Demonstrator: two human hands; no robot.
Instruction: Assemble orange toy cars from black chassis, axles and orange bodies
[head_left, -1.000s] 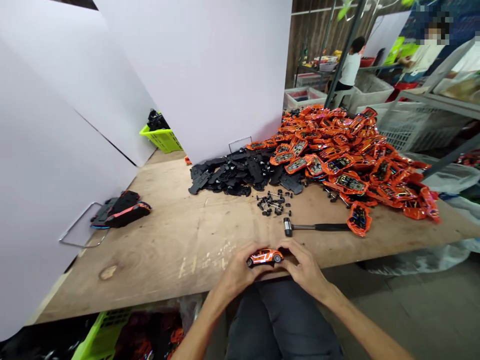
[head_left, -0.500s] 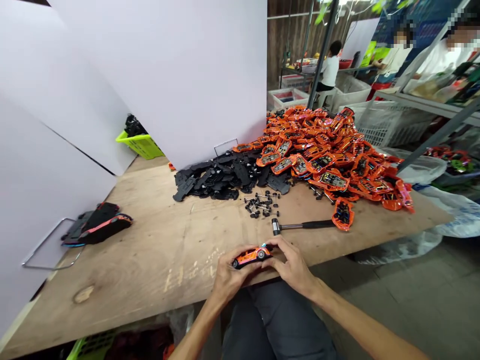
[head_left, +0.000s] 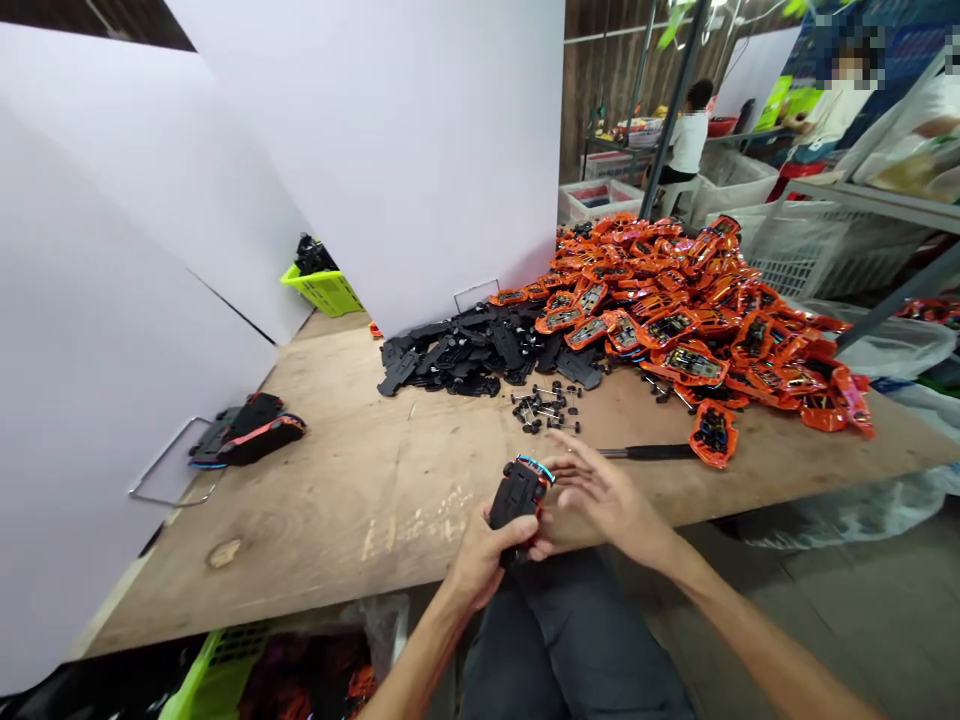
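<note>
My left hand (head_left: 487,545) is closed around a toy car (head_left: 517,497) near the table's front edge, with the black underside facing up and a blue strip at its far end. Beside the car, my right hand (head_left: 607,500) is open, its fingers apart and holding nothing; I cannot tell whether a fingertip touches the car. Behind that hand lies a hammer (head_left: 660,452), its head hidden by the fingers. Wheel axles (head_left: 546,408) lie in a small heap farther back.
Black car bases (head_left: 465,350) are piled before the white panel (head_left: 390,150). Orange car bodies (head_left: 660,290) heap up at the back right. Toy cars (head_left: 251,430) rest at the left by a wire handle (head_left: 169,465). A green basket (head_left: 326,292) stands behind. Co-workers (head_left: 686,135) sit in the background.
The toy car has been turned from its side to underside up. My right hand has let go of it and spread its fingers; my left hand keeps hold. The view has shifted left.
</note>
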